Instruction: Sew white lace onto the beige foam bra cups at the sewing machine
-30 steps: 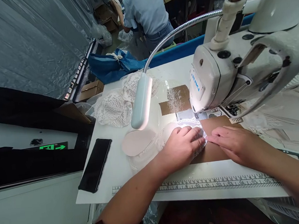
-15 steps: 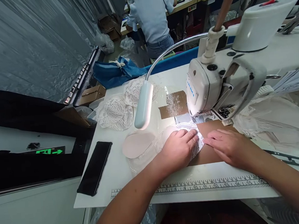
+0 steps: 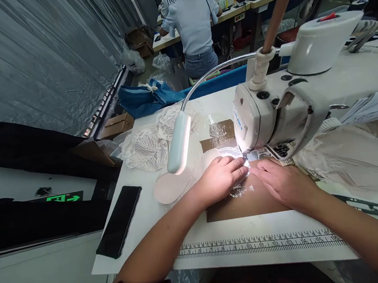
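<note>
White lace fabric (image 3: 224,152) lies under the head of a sewing machine (image 3: 247,121), brightly lit near the needle. My left hand (image 3: 221,176) rests flat on it, fingers stretched toward the needle area and covering much of the cloth. Close on the right, my right hand (image 3: 279,180) pinches at the fabric's edge with thumb and forefinger; the bit between its fingertips is mostly hidden. Both hands are over a brown sheet (image 3: 246,204) taped to the table. A beige oval pad (image 3: 173,186) lies left of my left hand.
White lace pieces (image 3: 145,149) lie at the table's back left, below a gooseneck lamp (image 3: 179,144). A black phone (image 3: 120,221) is near the left edge. A ruler strip (image 3: 262,244) runs along the front. Sheer fabric (image 3: 350,155) is piled right. A person (image 3: 196,23) sits ahead.
The lace has shifted away from me toward the needle and turned, uncovering more brown sheet in front. My left hand has moved slightly left with it. The whole view has tilted a little.
</note>
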`<state>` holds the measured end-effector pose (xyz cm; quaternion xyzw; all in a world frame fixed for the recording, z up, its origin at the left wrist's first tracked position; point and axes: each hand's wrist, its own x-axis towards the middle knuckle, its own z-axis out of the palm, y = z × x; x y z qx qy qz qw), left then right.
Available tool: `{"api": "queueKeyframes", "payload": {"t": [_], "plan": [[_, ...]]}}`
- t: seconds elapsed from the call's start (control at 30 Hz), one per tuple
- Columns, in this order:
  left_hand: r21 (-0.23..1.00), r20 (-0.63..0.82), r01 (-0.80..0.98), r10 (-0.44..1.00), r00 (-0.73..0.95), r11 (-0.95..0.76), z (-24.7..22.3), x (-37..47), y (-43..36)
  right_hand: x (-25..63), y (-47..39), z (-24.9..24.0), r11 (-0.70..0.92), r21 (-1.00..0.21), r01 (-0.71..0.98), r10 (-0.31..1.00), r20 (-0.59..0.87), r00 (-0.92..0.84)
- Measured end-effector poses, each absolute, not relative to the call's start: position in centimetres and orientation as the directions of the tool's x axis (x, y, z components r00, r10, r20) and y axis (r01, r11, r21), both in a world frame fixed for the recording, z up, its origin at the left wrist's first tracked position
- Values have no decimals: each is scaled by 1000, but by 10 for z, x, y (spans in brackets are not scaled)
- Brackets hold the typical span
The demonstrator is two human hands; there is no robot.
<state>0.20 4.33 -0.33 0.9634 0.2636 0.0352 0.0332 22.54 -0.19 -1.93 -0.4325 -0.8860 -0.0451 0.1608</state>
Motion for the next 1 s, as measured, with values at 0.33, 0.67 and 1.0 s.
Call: {"api": "queueKeyframes", "payload": {"t": [0.33, 0.67, 1.0], "plan": [[117, 101, 503, 514, 852, -856, -6, -3, 71, 225, 2, -24, 513, -152, 845, 845, 261, -467], [107, 137, 534, 544, 828, -839, -9, -4, 70, 224, 3, -20, 538, -224, 812, 823, 346, -450], [121, -97, 733, 727, 680, -669, 23, 2, 27, 230, 3, -24, 515, -293, 805, 849, 303, -432]]}}
